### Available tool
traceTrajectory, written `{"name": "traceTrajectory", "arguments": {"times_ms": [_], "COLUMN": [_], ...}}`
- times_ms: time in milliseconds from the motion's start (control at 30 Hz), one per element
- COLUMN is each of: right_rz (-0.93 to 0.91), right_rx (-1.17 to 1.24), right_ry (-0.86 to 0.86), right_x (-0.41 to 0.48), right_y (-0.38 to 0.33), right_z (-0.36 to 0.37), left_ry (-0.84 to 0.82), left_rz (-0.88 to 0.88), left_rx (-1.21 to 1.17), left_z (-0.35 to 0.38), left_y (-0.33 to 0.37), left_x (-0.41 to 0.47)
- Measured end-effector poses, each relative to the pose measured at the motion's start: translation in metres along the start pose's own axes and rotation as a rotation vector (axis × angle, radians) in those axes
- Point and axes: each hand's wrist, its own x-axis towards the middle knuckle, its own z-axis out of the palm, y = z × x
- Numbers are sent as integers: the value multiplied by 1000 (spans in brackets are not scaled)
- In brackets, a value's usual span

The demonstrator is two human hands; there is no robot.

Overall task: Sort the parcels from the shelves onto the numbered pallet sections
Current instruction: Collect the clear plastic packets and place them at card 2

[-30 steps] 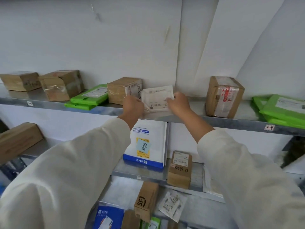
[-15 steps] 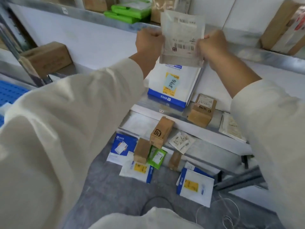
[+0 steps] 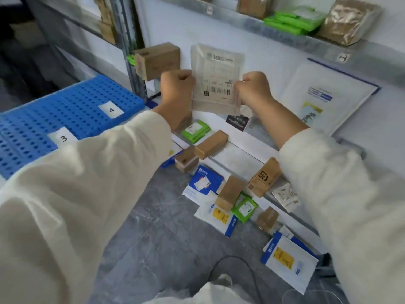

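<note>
Because the poly mailer (image 3: pixel 217 77) looks light, thin and limp, the left hand (image 3: pixel 177 84) and right hand (image 3: pixel 252 86) sensibly pinch its nine and three o'clock edges.

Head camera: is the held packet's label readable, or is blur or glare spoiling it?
Head view: the packet, pinched by left hand and right hand, is soft with blur; barcode shows, small print unreadable. Head view: pallet numbers 3 and 4 legible; glare on the wrapped box top right.
</note>
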Motion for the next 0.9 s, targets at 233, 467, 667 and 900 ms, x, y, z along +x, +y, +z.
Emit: {"name": "traceTrajectory", "arguments": {"times_ms": [233,467,667,900], "right_rz": [-142,-241,-358,-414], "right_rx": [-11,-28,-35,8], "right_ry": [-248,-538,-663,-806], "right_x": [-42,-82,-92,-72], "right_y": [-87,-156,-200,-236], "right_z": [125,223,291,369], "left_ry": [244,405,541,650], "left_rz": [-94,-138,-173,-210], "left_rx": [54,149,161,224], "left_z": [-142,-256,-314,-356], "left_y": [-50,-83,-103,-122], "left_x": [13,8,11,45]}}
